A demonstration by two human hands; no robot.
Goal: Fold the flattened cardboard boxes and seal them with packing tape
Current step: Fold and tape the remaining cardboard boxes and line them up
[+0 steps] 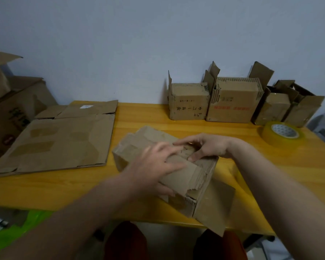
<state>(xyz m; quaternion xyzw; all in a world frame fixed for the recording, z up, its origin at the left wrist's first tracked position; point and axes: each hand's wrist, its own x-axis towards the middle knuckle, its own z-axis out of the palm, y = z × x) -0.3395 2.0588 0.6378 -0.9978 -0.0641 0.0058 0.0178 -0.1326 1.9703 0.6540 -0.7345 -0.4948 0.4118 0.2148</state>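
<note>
Head view: both hands press flaps on the worn brown cardboard box point(193, 177); left hand point(158, 166) flat, right hand point(204, 147) pinching; yellowish packing-tape roll point(280, 134) lies at two o'clock, nearer the right grip.

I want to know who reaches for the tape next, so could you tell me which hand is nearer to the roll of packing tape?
Right. The right hand rests on the box, just left of the tape roll; the left hand lies on the box farther left.

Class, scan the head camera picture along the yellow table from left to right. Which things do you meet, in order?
Flattened cardboard → box being folded, under both hands → roll of packing tape.
</note>
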